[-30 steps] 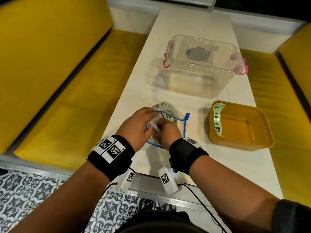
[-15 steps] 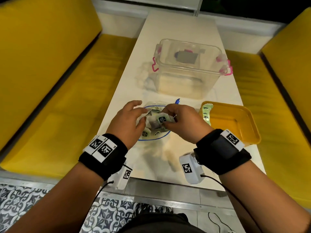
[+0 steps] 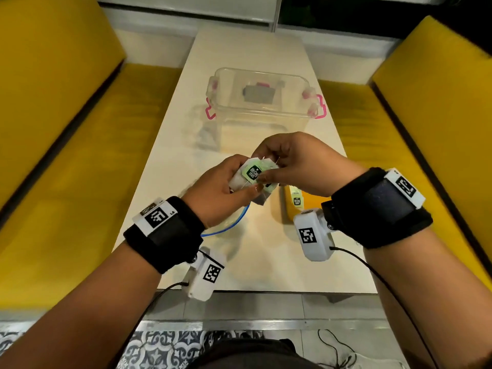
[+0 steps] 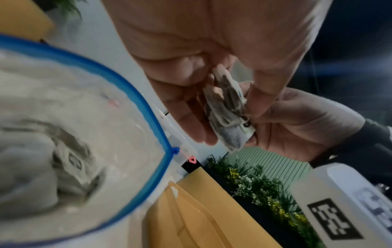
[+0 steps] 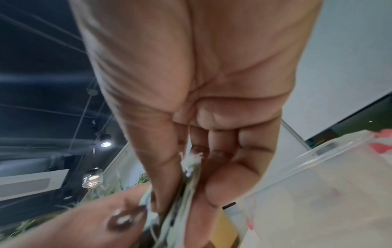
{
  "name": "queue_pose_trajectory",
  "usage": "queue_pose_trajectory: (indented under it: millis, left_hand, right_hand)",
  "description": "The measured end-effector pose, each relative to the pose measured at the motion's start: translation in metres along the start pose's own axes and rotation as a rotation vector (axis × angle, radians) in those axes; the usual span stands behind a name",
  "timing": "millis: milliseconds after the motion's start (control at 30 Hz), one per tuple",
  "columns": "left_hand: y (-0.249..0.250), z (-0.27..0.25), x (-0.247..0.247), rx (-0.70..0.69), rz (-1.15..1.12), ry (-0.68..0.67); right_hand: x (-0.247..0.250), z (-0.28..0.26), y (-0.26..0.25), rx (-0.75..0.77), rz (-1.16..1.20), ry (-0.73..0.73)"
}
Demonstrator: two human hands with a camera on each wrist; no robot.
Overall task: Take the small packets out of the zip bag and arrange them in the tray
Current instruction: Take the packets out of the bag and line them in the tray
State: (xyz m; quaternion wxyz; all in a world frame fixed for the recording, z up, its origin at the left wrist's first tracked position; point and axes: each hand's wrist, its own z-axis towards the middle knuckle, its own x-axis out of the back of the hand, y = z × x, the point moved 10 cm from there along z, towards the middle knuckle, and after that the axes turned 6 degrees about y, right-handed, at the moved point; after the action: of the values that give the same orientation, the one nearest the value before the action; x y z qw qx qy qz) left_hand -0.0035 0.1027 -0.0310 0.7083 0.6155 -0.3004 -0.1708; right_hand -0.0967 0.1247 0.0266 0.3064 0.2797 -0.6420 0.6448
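Observation:
A bunch of small tea packets (image 3: 254, 174) with green labels is held above the table between both hands. My left hand (image 3: 239, 183) grips the bunch from the left, and my right hand (image 3: 267, 169) pinches it from the right. The left wrist view shows the packets (image 4: 228, 115) between my left fingers and thumb. The right wrist view shows my right fingers (image 5: 214, 146) curled on the packets (image 5: 191, 174). The clear zip bag (image 3: 234, 222) with a blue rim lies below my left hand, with more packets (image 4: 70, 161) inside. The yellow tray (image 3: 288, 213) is mostly hidden under my right wrist; one packet (image 3: 296, 201) leans at its left wall.
A clear plastic box (image 3: 262, 107) with pink latches stands farther back on the white table (image 3: 266, 257). Yellow benches (image 3: 80, 155) run along both sides of the table. The wrist cameras and their cables hang near the table's front edge.
Both hands have lifted off the bag, raising a bunch of packets above the table. The right hand has shifted toward the tray and now covers most of it.

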Motion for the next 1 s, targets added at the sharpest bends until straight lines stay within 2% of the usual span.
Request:
queue_pose_trajectory:
  millis: [67, 200, 500, 667, 800, 933, 1000]
  left_hand:
    - [0.002, 0.001, -0.009, 0.000, -0.108, -0.013]
    - [-0.001, 0.007, -0.017, 0.056, -0.270, 0.046]
    - [-0.005, 0.013, -0.033, 0.110, -0.393, 0.164]
    - [-0.009, 0.015, -0.043, 0.122, -0.459, 0.159]
    - [-0.012, 0.019, -0.049, 0.148, -0.386, 0.153]
    - [-0.027, 0.024, -0.043, 0.238, -0.322, 0.245]
    - [-0.029, 0.027, -0.041, 0.268, -0.366, 0.277]
  right_hand:
    - [0.007, -0.005, 0.010, -0.044, 0.108, 0.043]
    - [0.020, -0.016, 0.038, -0.163, 0.322, 0.159]
    - [0.038, -0.038, 0.075, -0.235, 0.412, 0.297]
    - [0.047, -0.045, 0.079, -0.219, 0.354, 0.308]
    - [0.051, -0.048, 0.082, -0.213, 0.341, 0.299]
    - [0.049, -0.050, 0.077, -0.181, 0.416, 0.250]
    - [0.045, -0.049, 0.075, -0.174, 0.472, 0.210]
